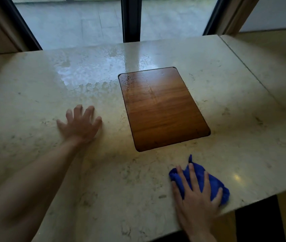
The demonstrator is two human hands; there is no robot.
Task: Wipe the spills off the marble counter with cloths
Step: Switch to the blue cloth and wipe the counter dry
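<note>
The left hand (80, 124) is motion-blurred, and the right hand (197, 194) hides much of the blue cloth (213, 185).

A vivid blue cloth (208, 182) lies on a cream marble counter (104, 172) flecked with grey-brown veining, beside an inset wooden panel (163, 109) of warm orange-brown with fine horizontal grain, before black window frames (131, 18)

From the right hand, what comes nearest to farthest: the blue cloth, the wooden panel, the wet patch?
1. Blue cloth: directly under the right hand, near the counter's front edge.
2. Wooden panel: set into the counter's middle, beyond the hand.
3. Wet patch: far left, by the window.
</note>
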